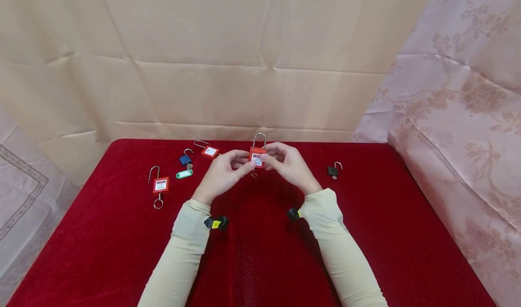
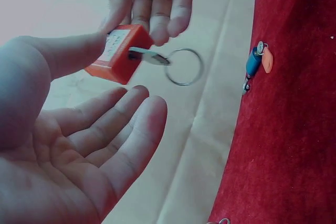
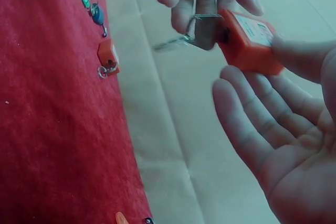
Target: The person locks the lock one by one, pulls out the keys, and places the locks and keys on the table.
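Note:
A red padlock [image 1: 258, 157] with a white label is held up over the far part of the table, its steel shackle pointing up. My left hand [image 1: 226, 169] pinches it from the left, the thumb on the label. From the other side my right hand [image 1: 288, 166] grips it too, thumb on its front and fingers behind. In the left wrist view a key [image 2: 149, 56] sits in the padlock's underside, with a split ring [image 2: 201, 69] hanging from it. The right wrist view shows the same key [image 3: 205, 35] blurred.
Left on the red cloth-covered table [image 1: 252, 262] lie a red padlock [image 1: 161, 185] with open shackle, another red padlock [image 1: 210, 152], and a blue padlock [image 1: 185, 160] with a green tag [image 1: 184, 174]. A black padlock [image 1: 333, 171] lies right. Behind hangs a beige curtain [image 1: 244, 94].

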Tool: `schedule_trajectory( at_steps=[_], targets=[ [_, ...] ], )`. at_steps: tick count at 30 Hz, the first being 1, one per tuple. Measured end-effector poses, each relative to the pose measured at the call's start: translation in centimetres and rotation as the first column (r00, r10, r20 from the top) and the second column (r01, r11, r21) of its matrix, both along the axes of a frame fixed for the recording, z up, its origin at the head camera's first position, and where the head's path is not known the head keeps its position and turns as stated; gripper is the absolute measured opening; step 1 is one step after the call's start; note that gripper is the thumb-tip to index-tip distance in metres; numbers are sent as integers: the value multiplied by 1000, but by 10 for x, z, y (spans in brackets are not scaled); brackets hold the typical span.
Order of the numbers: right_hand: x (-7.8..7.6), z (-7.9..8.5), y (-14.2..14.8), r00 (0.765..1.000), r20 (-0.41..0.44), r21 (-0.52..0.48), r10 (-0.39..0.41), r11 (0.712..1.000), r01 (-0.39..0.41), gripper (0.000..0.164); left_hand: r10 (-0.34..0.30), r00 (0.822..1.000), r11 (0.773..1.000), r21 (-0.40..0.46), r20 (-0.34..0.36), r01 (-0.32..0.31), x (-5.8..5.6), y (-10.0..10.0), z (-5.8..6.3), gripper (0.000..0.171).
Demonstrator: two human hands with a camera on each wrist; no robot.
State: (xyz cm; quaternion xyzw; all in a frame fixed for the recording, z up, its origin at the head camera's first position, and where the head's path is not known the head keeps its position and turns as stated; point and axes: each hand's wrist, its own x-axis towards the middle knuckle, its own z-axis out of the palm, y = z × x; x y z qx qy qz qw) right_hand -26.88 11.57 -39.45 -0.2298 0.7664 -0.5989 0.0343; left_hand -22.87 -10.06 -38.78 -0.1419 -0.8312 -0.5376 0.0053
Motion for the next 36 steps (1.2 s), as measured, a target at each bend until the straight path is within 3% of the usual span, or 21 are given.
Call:
schedule_trajectory(
  at_steps=[7,18,26,31,36],
  targets=[
    [-1,1,1,997,-10,-86,-77,993,76,30,-8,1000,998,-60,-11,7,2,6,-1,35],
    [1,3,1,997,-1,-112,-71,991,71,31,-40,998,999,-32,-40,39,1,14,-7,18],
    [3,5,1,997,-5,-130,-71,989,69,30,-113,992,991,71,50,109,0,15,-7,21],
    [3,6,1,997,-6,-129,-72,989,70,31,-90,996,994,69,26,88,1,15,-7,23],
    [5,10,2,998,10,-150,-67,986,68,31,-40,998,997,69,-46,44,1,16,-7,21]
  ],
)
